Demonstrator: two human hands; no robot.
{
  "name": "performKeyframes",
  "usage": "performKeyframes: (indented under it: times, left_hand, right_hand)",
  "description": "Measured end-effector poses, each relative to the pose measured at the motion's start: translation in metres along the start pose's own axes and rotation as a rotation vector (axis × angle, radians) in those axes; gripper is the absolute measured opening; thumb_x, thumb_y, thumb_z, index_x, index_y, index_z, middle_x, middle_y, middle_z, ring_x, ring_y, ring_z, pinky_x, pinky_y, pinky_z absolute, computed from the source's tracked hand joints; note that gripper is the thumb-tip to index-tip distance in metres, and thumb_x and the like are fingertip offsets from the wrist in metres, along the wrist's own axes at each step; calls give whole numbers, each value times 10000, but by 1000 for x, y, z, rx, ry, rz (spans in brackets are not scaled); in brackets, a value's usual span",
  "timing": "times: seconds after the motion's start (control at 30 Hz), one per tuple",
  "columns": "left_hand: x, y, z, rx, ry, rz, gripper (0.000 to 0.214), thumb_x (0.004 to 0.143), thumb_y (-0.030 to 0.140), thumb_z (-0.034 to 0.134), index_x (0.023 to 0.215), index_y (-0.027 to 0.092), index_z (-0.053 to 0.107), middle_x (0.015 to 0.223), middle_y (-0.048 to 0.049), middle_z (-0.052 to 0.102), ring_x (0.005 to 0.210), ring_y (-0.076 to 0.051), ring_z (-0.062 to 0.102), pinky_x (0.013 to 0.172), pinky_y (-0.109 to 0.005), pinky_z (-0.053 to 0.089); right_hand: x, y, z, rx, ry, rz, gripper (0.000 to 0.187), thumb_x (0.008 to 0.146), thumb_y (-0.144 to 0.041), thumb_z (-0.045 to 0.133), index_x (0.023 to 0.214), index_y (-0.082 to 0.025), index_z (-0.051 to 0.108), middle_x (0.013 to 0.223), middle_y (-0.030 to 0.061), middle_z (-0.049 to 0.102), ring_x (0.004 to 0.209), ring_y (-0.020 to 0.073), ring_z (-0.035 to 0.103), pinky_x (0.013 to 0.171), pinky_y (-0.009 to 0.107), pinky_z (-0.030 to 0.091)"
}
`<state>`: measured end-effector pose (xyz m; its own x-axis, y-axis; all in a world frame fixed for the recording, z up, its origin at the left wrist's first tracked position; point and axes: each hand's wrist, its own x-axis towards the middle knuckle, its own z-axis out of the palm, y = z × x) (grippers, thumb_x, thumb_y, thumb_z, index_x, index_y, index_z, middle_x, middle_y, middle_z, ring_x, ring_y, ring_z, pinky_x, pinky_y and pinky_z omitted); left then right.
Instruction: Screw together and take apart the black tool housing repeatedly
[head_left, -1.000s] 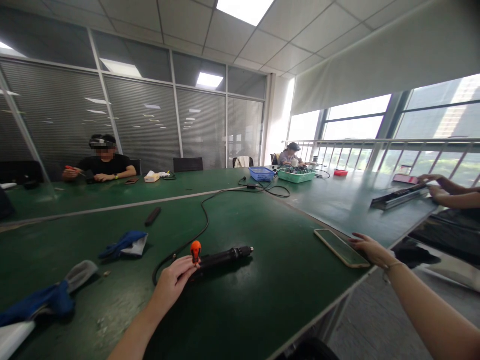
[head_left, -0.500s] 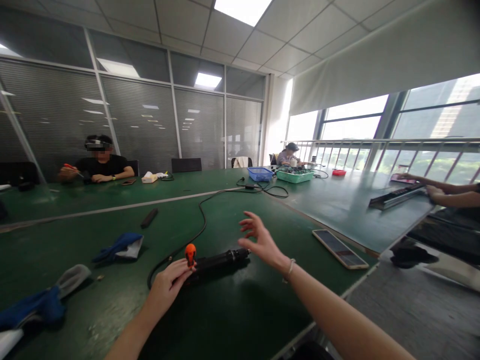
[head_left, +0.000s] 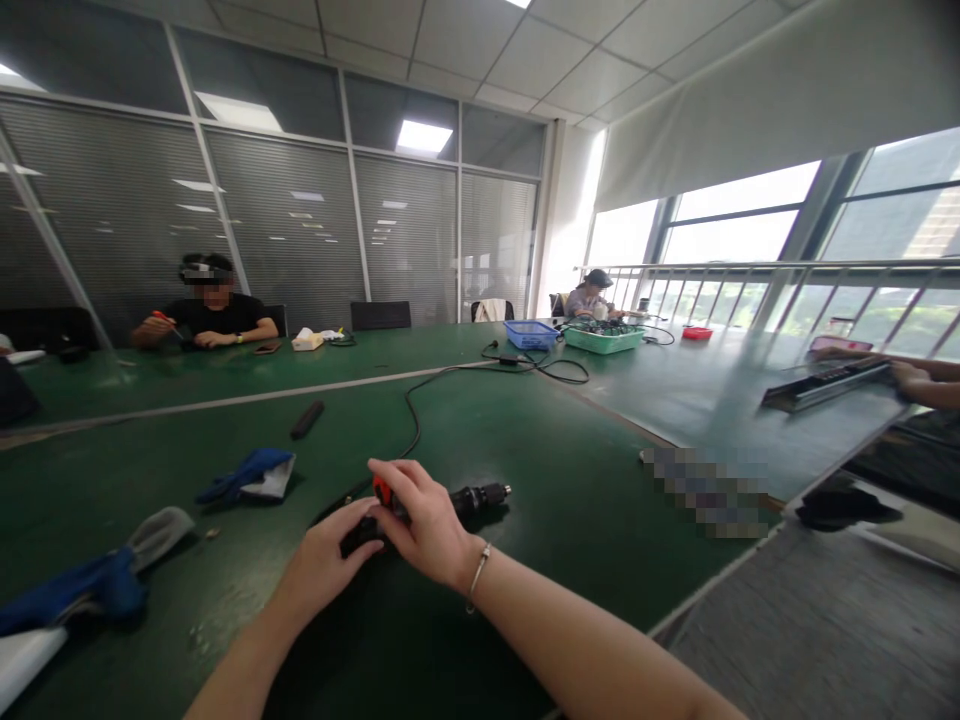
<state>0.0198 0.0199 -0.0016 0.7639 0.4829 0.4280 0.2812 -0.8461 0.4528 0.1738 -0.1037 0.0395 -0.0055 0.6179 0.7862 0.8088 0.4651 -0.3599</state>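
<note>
A black corded power tool (head_left: 474, 497) with an orange part (head_left: 381, 491) lies on the green table (head_left: 525, 440). My left hand (head_left: 326, 560) grips its rear end, fingers curled on the body. My right hand (head_left: 421, 515) lies over the tool's middle, fingers wrapped round it and covering most of the orange part. The chuck end sticks out to the right of my hands. Its black cord (head_left: 411, 425) runs away across the table.
Blue and grey gloves (head_left: 251, 475) (head_left: 90, 585) lie at the left, with a small dark bar (head_left: 307, 419) behind. A blurred flat object (head_left: 709, 485) sits near the right edge. Blue (head_left: 531, 334) and green (head_left: 604, 340) trays stand far off. Other people sit at the table.
My right hand has come from the phone at the table's right edge over to the tool and closed on it. My left hand has stayed on the tool's rear.
</note>
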Motion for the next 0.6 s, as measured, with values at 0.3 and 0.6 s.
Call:
performKeyframes:
  times: [0.3,0.6]
  left_hand:
    - [-4,-18,0,38,-48,-81,555,677,413,724,1198,246,635,1132,-48,696,997,-287,666,869,-374,534]
    - [-10,1,1,41,-90,-114,527,692,345,744,1191,218,631,1094,-69,701,981,-265,654,894,-360,489]
  right_hand:
    - [-1,-5,-8,67,-32,14,561,917,-175,446,1443,-267,275,1127,67,556,974,165,577,875,291,502]
    - [-13,1,2,69,50,-17,584,894,-144,479,1435,-274,301,1078,74,605,951,194,607,855,346,523]
